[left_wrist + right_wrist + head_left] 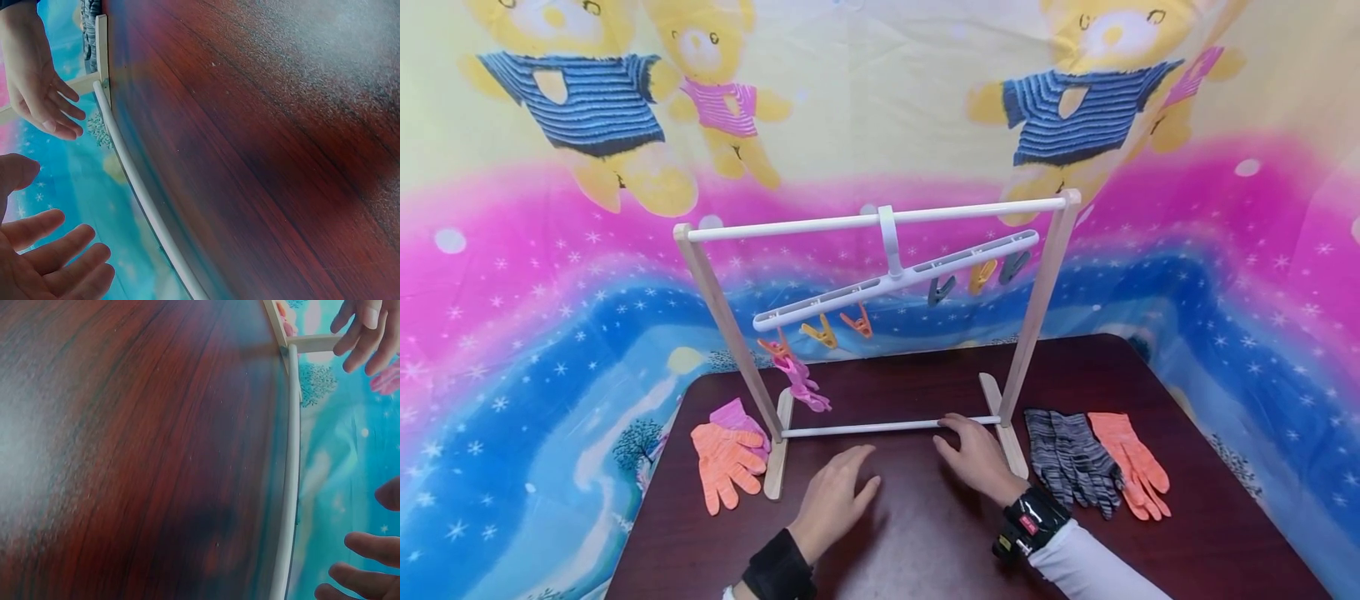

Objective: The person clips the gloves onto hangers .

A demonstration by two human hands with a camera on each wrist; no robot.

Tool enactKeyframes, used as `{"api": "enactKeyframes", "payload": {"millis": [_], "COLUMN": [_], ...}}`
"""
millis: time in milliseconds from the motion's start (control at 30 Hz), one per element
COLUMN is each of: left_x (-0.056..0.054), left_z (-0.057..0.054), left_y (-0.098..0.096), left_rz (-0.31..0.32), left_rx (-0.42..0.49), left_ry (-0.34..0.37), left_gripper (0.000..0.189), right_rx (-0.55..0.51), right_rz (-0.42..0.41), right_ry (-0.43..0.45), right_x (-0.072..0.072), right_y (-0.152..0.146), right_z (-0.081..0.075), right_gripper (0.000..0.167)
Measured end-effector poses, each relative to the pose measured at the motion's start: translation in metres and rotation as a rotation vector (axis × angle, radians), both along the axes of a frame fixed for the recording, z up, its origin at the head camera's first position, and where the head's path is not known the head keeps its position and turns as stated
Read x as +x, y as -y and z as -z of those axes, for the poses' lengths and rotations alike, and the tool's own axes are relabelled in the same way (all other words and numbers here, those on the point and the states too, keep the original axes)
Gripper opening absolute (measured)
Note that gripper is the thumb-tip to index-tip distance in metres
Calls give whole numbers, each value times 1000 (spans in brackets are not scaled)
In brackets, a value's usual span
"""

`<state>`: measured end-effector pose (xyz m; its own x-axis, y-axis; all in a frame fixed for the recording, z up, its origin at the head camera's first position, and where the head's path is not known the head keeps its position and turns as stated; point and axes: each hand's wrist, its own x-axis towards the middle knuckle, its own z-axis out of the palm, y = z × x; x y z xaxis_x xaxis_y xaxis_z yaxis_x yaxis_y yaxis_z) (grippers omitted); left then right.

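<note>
My left hand (835, 502) hovers over the front of the table, fingers loosely extended and holding nothing. The right hand (976, 458), also holding nothing, has its fingertips overlapping the lower white rod (880, 427) of the drying stand in the head view. From the stand's top rod (797, 227) hangs a white clip hanger (857, 293), tilted with its left end lower. A pink glove (801, 383) dangles from the orange clothespin (775, 346) at that end. Other clothespins hang without gloves, among them a yellow one (822, 333) and a grey one (940, 290).
Left of the stand, an orange glove (722, 467) overlaps a pink glove (737, 417). To the right lie a black-and-grey glove (1067, 458) and another orange glove (1127, 458). A printed bear cloth (865, 108) forms the backdrop behind the dark wooden table (917, 550).
</note>
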<state>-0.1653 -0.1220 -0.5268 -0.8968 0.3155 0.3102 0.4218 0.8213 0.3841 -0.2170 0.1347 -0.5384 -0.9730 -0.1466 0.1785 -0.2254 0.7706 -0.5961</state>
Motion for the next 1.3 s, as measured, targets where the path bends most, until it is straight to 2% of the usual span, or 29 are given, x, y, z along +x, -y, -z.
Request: {"api": "enactKeyframes", "payload": {"millis": [267, 700, 900, 1133, 1300], "left_x": [-1, -2, -3, -2, -3], "left_z": [-1, -7, -6, -3, -3], "left_y": [-4, -10, -14, -22, -32], "left_rz": [10, 36, 57, 74, 94], "left_rx": [1, 4, 0, -15, -22], "left_ry": [23, 37, 58, 58, 48], "left_gripper": [45, 45, 45, 45, 45], "right_rx": [18, 41, 37, 2, 13], "right_rz": [18, 25, 64, 101, 118], "right_ry": [-12, -69, -55, -56, -61], "right_x": [1, 5, 8, 9, 10], "right_y": [-11, -37, -54, -67, -80], "right_z": [3, -3, -2, 0, 2], "right_gripper": [38, 37, 37, 38, 40]}}
